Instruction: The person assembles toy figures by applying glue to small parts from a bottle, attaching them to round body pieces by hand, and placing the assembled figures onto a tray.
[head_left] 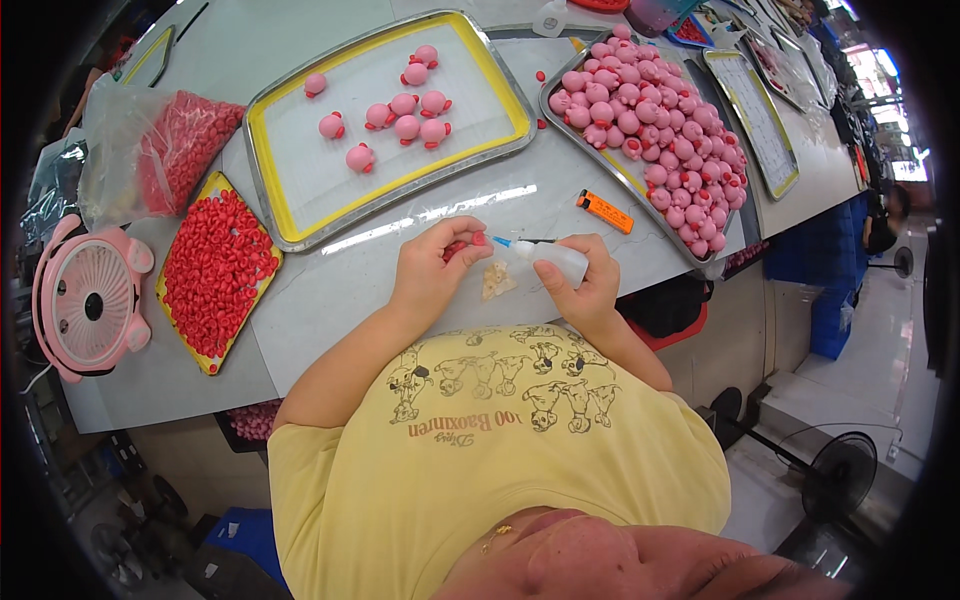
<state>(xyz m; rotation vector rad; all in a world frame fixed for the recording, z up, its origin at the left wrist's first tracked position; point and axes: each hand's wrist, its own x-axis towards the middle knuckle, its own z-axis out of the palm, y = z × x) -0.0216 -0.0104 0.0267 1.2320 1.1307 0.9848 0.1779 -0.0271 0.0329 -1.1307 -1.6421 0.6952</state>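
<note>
Between the thumb and fingertips of my left hand [430, 268] is a small red piece [478, 238], and more red shows inside the curled fingers. My right hand [588, 282] is closed around a white squeeze bottle [545, 260], tipped on its side. Its thin blue nozzle [501, 241] points left and reaches close to the red piece; I cannot tell whether they touch. On the table just below the nozzle lies a small crumpled tan lump [497, 281].
A yellow-rimmed tray [386, 200] holds several pink balls with red feet. Right of it, another tray [610, 160] is heaped with pink balls, near an orange lighter-shaped thing [605, 211]. Leftward are a tray of red pieces [215, 275], a pink fan [95, 300] and a plastic bag [125, 150].
</note>
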